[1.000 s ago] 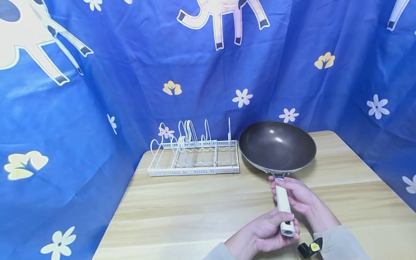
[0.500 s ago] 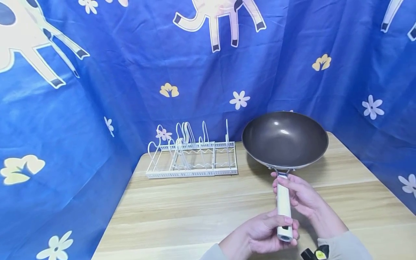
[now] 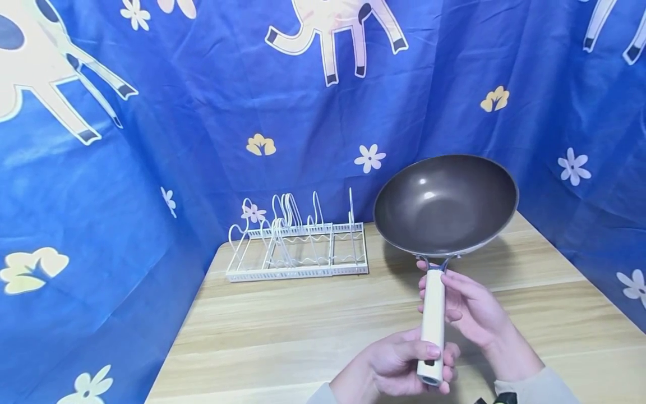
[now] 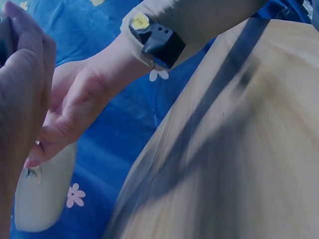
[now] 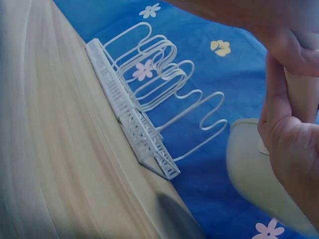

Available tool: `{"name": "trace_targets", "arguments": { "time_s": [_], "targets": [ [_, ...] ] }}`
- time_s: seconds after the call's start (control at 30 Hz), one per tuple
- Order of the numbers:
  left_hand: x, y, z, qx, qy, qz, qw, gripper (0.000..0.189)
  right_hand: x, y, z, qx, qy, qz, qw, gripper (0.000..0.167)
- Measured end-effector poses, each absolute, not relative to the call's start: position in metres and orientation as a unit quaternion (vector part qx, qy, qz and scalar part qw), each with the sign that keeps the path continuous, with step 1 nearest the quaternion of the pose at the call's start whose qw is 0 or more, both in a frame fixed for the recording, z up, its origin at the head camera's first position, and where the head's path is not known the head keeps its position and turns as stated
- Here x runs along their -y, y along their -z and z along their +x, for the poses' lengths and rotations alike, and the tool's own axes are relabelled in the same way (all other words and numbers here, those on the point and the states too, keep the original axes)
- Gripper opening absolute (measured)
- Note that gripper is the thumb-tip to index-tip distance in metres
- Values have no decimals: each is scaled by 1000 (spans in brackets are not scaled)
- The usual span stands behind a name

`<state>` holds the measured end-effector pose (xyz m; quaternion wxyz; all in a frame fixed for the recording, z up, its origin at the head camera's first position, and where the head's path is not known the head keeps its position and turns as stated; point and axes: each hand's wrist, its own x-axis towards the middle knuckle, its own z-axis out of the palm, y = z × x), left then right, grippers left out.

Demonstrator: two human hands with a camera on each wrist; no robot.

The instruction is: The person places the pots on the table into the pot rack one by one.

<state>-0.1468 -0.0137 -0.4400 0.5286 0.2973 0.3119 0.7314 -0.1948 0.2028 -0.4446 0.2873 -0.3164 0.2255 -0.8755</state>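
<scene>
A dark-lined wok (image 3: pixel 444 207) with a cream handle (image 3: pixel 432 320) is held up over the right side of the table, its inside tipped toward me. My left hand (image 3: pixel 398 362) grips the end of the handle, thumb laid across its top. Farther up, close to the metal bracket, my right hand (image 3: pixel 474 308) holds the handle from the right, with fingers wrapped beneath it. The pale outside of the wok (image 4: pixel 45 194) shows in the left wrist view, beyond my right hand (image 4: pixel 70 109). In the right wrist view the wok (image 5: pixel 259 169) is partly covered by a hand.
A white wire pan rack (image 3: pixel 298 274) with several upright loops stands at the back of the wooden table (image 3: pixel 282 325), left of the wok. Blue patterned curtains (image 3: pixel 313 123) hang close behind the table and along both sides.
The wok has risen off the table toward me, its far rim tilting higher. Both hands have kept their hold on the handle, whose end has swung slightly left.
</scene>
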Motion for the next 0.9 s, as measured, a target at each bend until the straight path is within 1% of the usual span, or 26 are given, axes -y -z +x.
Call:
{"name": "trace_targets", "arguments": {
  "time_s": [0.13, 0.27, 0.4, 0.5, 0.6, 0.8, 0.9],
  "targets": [
    [19, 437, -149, -303, -721, 315, 538, 20, -198, 443, -191, -208, 879, -329, 274, 58],
    [24, 433, -151, -301, -710, 326, 547, 25, -193, 441, -188, -201, 885, -321, 270, 56],
    [27, 433, -152, -301, -699, 341, 552, 17, -188, 438, -186, -216, 887, -311, 264, 52],
    [30, 433, -152, -301, -693, 351, 553, 7, -185, 435, -185, -223, 885, -309, 266, 50],
    [34, 431, -153, -305, -689, 357, 552, 5, -182, 431, -186, -221, 882, -313, 274, 48],
    [42, 425, -155, -317, -679, 369, 549, 17, -176, 421, -185, -235, 879, -315, 272, 43],
    [48, 422, -156, -319, -678, 376, 546, 36, -173, 415, -185, -259, 876, -307, 266, 41]
  ]
}}
